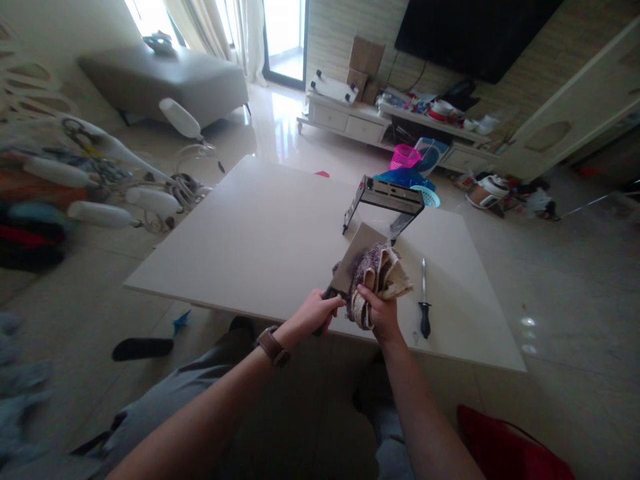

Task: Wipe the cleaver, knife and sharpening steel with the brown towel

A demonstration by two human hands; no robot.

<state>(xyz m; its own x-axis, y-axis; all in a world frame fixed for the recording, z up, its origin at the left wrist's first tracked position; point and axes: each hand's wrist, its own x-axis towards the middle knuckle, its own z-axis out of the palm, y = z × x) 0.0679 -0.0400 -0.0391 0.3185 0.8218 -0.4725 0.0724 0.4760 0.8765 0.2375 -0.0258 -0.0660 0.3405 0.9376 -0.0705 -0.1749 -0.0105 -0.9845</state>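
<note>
Steel cleaver (pixel 356 250), probably stiff and heavy, is above the white table (pixel 240 233); the left hand (pixel 319 309) grips its handle (pixel 329 293), likely the safest hold, the right hand (pixel 384 317) clutches a soft-looking towel (pixel 377 270) against the blade.

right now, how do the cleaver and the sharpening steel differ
The cleaver has a broad, flat blade, while the sharpening steel has a thin, straight rod. The cleaver is held in the left grip, with a cloth in the right grip covering part of its blade; the sharpening steel lies unheld on the table. Both have dark handles and grey, metallic-looking working parts.
</note>
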